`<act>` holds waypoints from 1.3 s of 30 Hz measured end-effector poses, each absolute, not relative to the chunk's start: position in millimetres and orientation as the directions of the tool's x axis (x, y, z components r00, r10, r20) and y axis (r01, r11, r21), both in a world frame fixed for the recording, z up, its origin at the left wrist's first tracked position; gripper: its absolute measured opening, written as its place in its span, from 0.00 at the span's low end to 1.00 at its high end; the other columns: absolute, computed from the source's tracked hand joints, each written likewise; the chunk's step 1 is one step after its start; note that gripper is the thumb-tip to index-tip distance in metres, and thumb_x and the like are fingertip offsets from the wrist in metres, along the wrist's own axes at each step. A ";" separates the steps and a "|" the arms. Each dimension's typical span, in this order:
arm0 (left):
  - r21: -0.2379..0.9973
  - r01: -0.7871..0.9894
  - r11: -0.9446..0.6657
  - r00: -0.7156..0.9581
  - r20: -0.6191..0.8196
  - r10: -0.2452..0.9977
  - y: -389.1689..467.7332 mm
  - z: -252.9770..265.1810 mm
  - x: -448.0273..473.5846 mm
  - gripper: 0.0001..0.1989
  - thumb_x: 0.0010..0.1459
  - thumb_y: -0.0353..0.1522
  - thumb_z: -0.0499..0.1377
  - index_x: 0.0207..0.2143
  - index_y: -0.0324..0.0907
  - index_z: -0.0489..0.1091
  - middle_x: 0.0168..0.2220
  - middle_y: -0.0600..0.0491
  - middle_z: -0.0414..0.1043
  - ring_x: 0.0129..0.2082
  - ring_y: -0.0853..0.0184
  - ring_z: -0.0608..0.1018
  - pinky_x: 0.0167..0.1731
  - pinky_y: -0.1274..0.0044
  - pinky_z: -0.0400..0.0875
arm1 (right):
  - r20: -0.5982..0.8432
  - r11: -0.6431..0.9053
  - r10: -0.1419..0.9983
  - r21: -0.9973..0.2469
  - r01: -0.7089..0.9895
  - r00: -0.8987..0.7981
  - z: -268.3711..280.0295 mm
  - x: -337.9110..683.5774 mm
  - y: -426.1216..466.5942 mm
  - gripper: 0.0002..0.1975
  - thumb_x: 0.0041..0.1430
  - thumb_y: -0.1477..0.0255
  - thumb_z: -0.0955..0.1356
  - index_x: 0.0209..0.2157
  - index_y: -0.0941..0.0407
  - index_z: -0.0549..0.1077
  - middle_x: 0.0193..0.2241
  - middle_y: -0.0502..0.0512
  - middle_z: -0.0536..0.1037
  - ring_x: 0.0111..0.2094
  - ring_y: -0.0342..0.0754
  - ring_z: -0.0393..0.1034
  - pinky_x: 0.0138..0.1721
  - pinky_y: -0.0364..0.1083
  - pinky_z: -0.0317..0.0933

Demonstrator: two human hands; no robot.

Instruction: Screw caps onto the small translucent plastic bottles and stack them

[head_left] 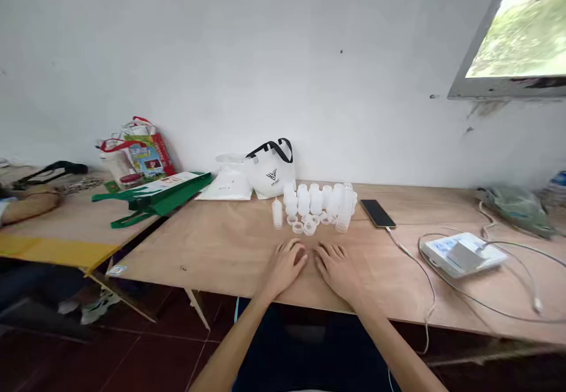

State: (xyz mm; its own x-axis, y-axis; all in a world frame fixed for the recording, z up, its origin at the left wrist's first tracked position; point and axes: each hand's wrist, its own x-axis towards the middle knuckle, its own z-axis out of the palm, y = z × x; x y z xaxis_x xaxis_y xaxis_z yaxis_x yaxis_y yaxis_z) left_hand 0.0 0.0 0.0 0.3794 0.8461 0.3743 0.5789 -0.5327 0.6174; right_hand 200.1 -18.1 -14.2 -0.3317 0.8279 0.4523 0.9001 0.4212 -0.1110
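My left hand (285, 267) rests palm down on the wooden table (221, 256), fingers loosely curved and holding nothing. Beside it, a small gap away, my right hand (339, 271) also lies on the wood, empty with its fingers apart. Just beyond both hands stands a cluster of white translucent plastic bottles (316, 202). Several clear plastic rings (309, 227) lie in front of them, nearest my fingertips. At the cluster's left is a slim bottle with a pointed tip (277, 214); a taller clear tube (345, 209) stands at its right. Neither hand touches these pieces.
Behind the bottles, a white bag with black handles (274, 171) and a white plastic packet (230, 180) lean by the wall. A phone (378, 213) and white box (462, 254) with cables sit right. Left are a green bag (168, 197) and another person's arm (33, 204).
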 end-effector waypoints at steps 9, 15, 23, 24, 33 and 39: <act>0.795 0.513 -0.324 -0.167 0.463 0.870 45.4 23.3 -20.8 0.14 0.64 0.38 0.57 0.49 0.44 0.59 0.50 0.47 0.66 0.52 0.58 0.72 0.53 0.66 0.67 | 0.455 0.416 0.830 -0.116 0.902 -0.324 -9.5 200.0 -20.7 0.14 0.72 0.72 0.59 0.53 0.54 0.72 0.55 0.62 0.75 0.56 0.56 0.68 0.56 0.56 0.58; 0.757 0.570 -0.319 -0.147 0.476 0.867 108.6 39.6 -29.0 0.31 0.55 0.37 0.66 0.58 0.40 0.59 0.60 0.39 0.62 0.62 0.51 0.65 0.60 0.61 0.60 | 0.460 0.411 0.830 -0.125 0.903 -0.315 -7.1 199.4 -21.8 0.14 0.72 0.72 0.60 0.52 0.53 0.72 0.54 0.61 0.75 0.55 0.56 0.68 0.57 0.56 0.57; 0.754 0.577 -0.314 -0.084 0.437 0.895 118.7 37.6 -28.0 0.16 0.62 0.36 0.60 0.51 0.43 0.69 0.53 0.46 0.74 0.52 0.58 0.75 0.52 0.68 0.68 | 0.463 0.412 0.829 -0.125 0.902 -0.314 -7.4 198.8 -20.8 0.14 0.72 0.72 0.60 0.53 0.53 0.72 0.55 0.60 0.75 0.55 0.55 0.68 0.56 0.55 0.59; 0.753 0.577 -0.316 -0.084 0.440 0.894 117.7 37.7 -28.4 0.16 0.61 0.36 0.60 0.51 0.44 0.70 0.53 0.47 0.75 0.50 0.58 0.76 0.51 0.68 0.68 | 0.458 0.412 0.831 -0.126 0.902 -0.315 -7.4 198.7 -20.7 0.14 0.72 0.72 0.60 0.53 0.53 0.72 0.55 0.60 0.75 0.55 0.55 0.68 0.56 0.56 0.58; 0.731 0.585 -0.352 -0.047 0.464 0.885 117.3 43.1 -29.9 0.16 0.63 0.38 0.60 0.52 0.45 0.72 0.52 0.48 0.77 0.47 0.59 0.78 0.48 0.71 0.70 | 0.443 0.410 0.839 -0.134 0.902 -0.315 -6.5 198.9 -21.5 0.15 0.72 0.72 0.59 0.54 0.53 0.71 0.55 0.61 0.74 0.56 0.56 0.67 0.57 0.57 0.58; 0.681 0.658 -0.321 -0.033 0.452 0.892 117.0 45.9 -31.6 0.17 0.65 0.40 0.58 0.54 0.46 0.72 0.45 0.49 0.80 0.40 0.59 0.80 0.46 0.71 0.70 | 0.465 0.407 0.830 -0.129 0.904 -0.307 -8.5 198.3 -21.0 0.15 0.72 0.72 0.59 0.53 0.53 0.72 0.55 0.61 0.74 0.55 0.56 0.68 0.57 0.57 0.58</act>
State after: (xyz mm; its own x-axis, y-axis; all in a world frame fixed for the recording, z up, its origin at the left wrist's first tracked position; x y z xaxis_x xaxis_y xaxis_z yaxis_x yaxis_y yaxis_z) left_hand -31.6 117.0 45.9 -0.0330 0.8915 0.4518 0.6582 -0.3207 0.6811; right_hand 198.3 -21.0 -8.5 -0.3071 0.8303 0.4651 0.9045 0.4066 -0.1287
